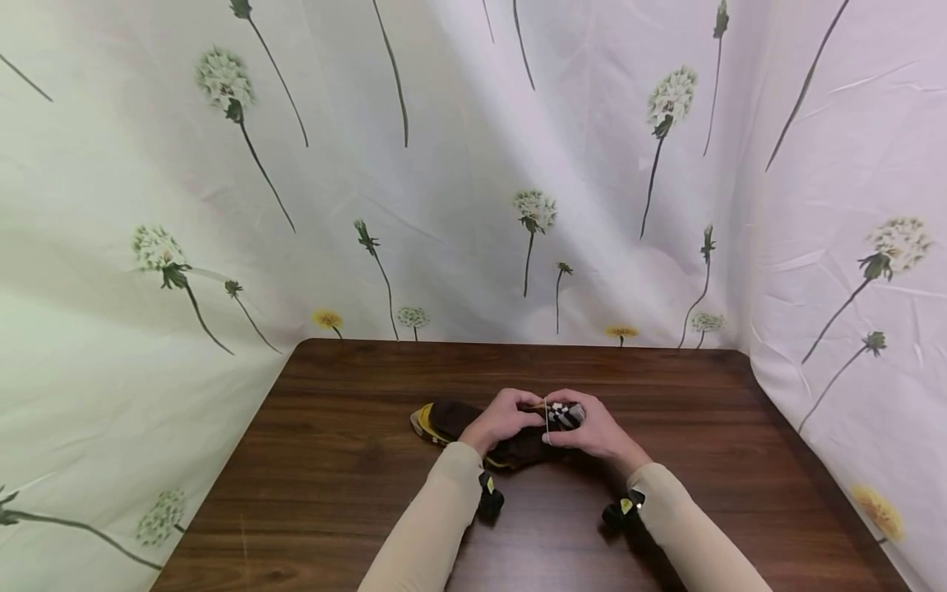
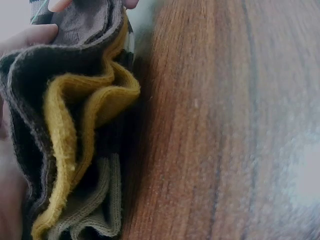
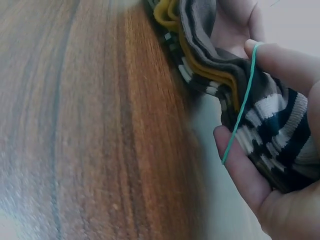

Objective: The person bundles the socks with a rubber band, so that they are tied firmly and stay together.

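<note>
A stacked bundle of socks [image 1: 455,418] lies across the middle of the table, brown with mustard, beige and black-and-white patterned layers. My left hand [image 1: 506,418] grips it around its middle. In the left wrist view the open cuffs of the socks [image 2: 62,125] hang in loose folds. At the other end, my right hand [image 1: 595,429] curls around the patterned toe end. A thin green rubber band [image 3: 241,112] is stretched between the thumb and a finger of that hand, crossing the socks [image 3: 280,120]. Where the band runs behind the bundle is hidden.
The brown wood-grain table [image 1: 333,493] stretches around the hands on all sides. A white cloth backdrop [image 1: 459,205] printed with dandelions hangs behind it and along both sides. Small black devices [image 1: 490,499] sit at both wrists.
</note>
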